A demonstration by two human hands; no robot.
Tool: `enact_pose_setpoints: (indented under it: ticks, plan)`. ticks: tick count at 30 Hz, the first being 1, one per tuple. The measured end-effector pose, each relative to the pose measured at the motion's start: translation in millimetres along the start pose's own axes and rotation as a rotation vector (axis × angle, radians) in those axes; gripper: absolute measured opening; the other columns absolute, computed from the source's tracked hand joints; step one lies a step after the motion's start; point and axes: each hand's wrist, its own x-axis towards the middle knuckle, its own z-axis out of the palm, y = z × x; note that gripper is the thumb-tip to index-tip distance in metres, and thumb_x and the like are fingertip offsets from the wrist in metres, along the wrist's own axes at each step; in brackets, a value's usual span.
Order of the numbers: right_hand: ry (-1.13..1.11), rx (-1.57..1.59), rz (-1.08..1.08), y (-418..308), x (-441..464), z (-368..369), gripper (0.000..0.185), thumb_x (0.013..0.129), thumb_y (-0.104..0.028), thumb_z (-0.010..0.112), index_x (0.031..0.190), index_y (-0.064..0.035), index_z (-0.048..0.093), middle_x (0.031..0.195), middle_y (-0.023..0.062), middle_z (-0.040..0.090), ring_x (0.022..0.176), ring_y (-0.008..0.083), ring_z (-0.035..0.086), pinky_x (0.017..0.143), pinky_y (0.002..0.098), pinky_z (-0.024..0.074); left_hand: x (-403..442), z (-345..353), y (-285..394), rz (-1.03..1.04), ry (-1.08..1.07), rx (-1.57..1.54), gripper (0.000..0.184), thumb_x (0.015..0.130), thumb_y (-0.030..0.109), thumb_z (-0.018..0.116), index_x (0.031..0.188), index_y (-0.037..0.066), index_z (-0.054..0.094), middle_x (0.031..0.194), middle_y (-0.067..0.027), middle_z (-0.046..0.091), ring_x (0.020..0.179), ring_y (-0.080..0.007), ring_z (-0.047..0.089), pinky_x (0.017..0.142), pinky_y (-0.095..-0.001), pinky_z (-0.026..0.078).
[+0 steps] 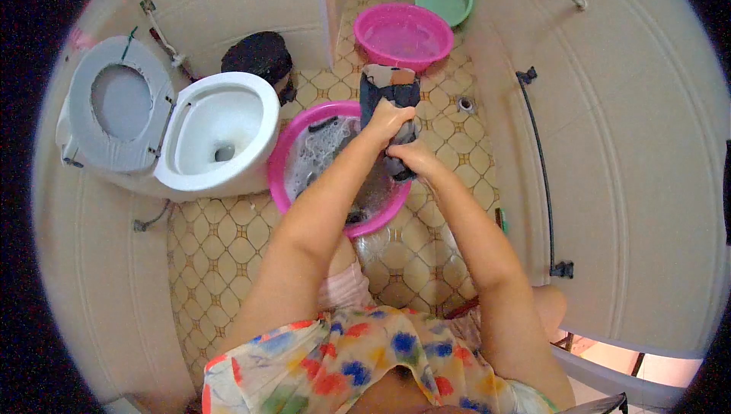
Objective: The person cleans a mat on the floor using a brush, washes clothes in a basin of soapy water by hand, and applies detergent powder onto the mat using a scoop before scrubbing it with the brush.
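On beige patterned floor tiles [221, 239], clutching bunched black-and-tan cloth [390, 93] in tightly closed left hand [390, 119] and right hand [415, 157], by pink plastic basin [276, 163].

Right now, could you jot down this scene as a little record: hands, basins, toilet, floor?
Left hand: gripping dark cloth
Right hand: gripping the same cloth, nearer the person's body
Cloth position: overlapping the near basin's right side in view; contact unclear
Near basin: pink, with suds and dark items
Farther basins: one pink, one green
Toilet: left of near basin, seat raised
Floor: patterned tiles
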Motion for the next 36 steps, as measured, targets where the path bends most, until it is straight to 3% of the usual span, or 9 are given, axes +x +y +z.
enact_pose_setpoints:
  ticks: [5, 8, 14, 20, 23, 26, 32, 34, 36]
  plan:
    - [0.213, -0.290, 0.010, 28, 21, 4, 0.040, 0.067, -0.022, 0.071, 0.093, 0.0063, 0.061, 0.089, 0.0112, 0.064, 0.080, 0.0197, 0.061, 0.072, 0.0318, 0.0476, 8, 0, -14, 0.007, 0.080, 0.062, 0.031, 0.062, 0.012, 0.067, 0.088, 0.001, 0.057, 0.081, -0.0062, 0.058, 0.072, -0.0188, 0.055, 0.066, -0.0325, 0.046]
    - [0.171, -0.276, -0.147, 8, 8, 8, 0.058, 0.065, -0.032, 0.076, 0.109, 0.0020, 0.058, 0.105, 0.0171, 0.063, 0.099, 0.0284, 0.060, 0.083, 0.0373, 0.0464, 21, -5, -30, 0.029, 0.082, 0.132, 0.039, 0.060, 0.013, 0.068, 0.094, -0.002, 0.056, 0.086, -0.0084, 0.058, 0.077, -0.0204, 0.057, 0.071, -0.0325, 0.046]
    - [0.189, -0.434, 0.033, 19, 20, 1, 0.056, 0.067, -0.030, 0.074, 0.112, 0.0005, 0.057, 0.105, 0.0138, 0.064, 0.099, 0.0266, 0.060, 0.084, 0.0375, 0.0459, 12, -1, -11, 0.121, 0.088, 0.199, 0.042, 0.059, 0.013, 0.067, 0.097, -0.003, 0.055, 0.088, -0.0087, 0.059, 0.080, -0.0198, 0.056, 0.073, -0.0317, 0.046]
    - [-0.181, 0.145, -0.128, 32, 7, -16, 0.045, 0.077, -0.021, 0.071, 0.115, -0.0035, 0.054, 0.107, 0.0066, 0.061, 0.099, 0.0195, 0.058, 0.087, 0.0325, 0.0449, 4, 1, 8, 0.112, 0.044, 0.049, 0.032, 0.062, 0.011, 0.065, 0.091, 0.002, 0.055, 0.082, -0.0034, 0.055, 0.073, -0.0170, 0.052, 0.068, -0.0312, 0.044]
    - [-0.210, 0.408, 0.134, 11, -24, -9, 0.042, 0.080, -0.016, 0.069, 0.116, -0.0038, 0.053, 0.107, 0.0074, 0.061, 0.103, 0.0202, 0.056, 0.091, 0.0356, 0.0454, 4, 2, 8, 0.105, 0.033, -0.088, 0.025, 0.063, 0.009, 0.064, 0.086, 0.004, 0.055, 0.080, -0.0011, 0.053, 0.070, -0.0152, 0.050, 0.064, -0.0303, 0.043]
    - [-0.179, 0.660, 0.188, 34, -15, -4, 0.041, 0.080, -0.013, 0.067, 0.117, -0.0032, 0.052, 0.110, 0.0082, 0.060, 0.104, 0.0205, 0.057, 0.086, 0.0368, 0.0489, -3, 6, 11, 0.034, 0.071, -0.123, 0.022, 0.064, 0.008, 0.063, 0.084, 0.005, 0.054, 0.078, -0.0001, 0.052, 0.067, -0.0139, 0.049, 0.060, -0.0289, 0.042]
    - [-0.188, 0.628, 0.235, 26, -16, 10, 0.030, 0.081, -0.008, 0.064, 0.109, -0.0026, 0.055, 0.100, 0.0071, 0.061, 0.086, 0.0179, 0.060, 0.071, 0.0311, 0.0527, -11, 7, 23, -0.089, 0.186, -0.118, 0.018, 0.064, 0.008, 0.063, 0.080, 0.006, 0.054, 0.073, 0.0002, 0.051, 0.062, -0.0127, 0.049, 0.055, -0.0283, 0.041]
    - [-0.174, 0.535, 0.248, 18, -16, 12, 0.024, 0.080, -0.008, 0.064, 0.102, -0.0027, 0.057, 0.091, 0.0060, 0.060, 0.075, 0.0149, 0.058, 0.058, 0.0269, 0.0483, -4, -1, 22, -0.175, 0.166, -0.046, 0.016, 0.064, 0.008, 0.063, 0.077, 0.005, 0.054, 0.071, 0.0001, 0.051, 0.061, -0.0128, 0.048, 0.055, -0.0288, 0.041]
    - [-0.169, 0.467, 0.236, 12, -16, 13, 0.018, 0.079, -0.008, 0.063, 0.095, -0.0032, 0.057, 0.083, 0.0049, 0.059, 0.066, 0.0122, 0.054, 0.048, 0.0245, 0.0419, -12, 4, 28, -0.082, 0.204, -0.121, 0.015, 0.064, 0.008, 0.063, 0.075, 0.005, 0.054, 0.069, -0.0003, 0.051, 0.059, -0.0132, 0.048, 0.053, -0.0294, 0.040]
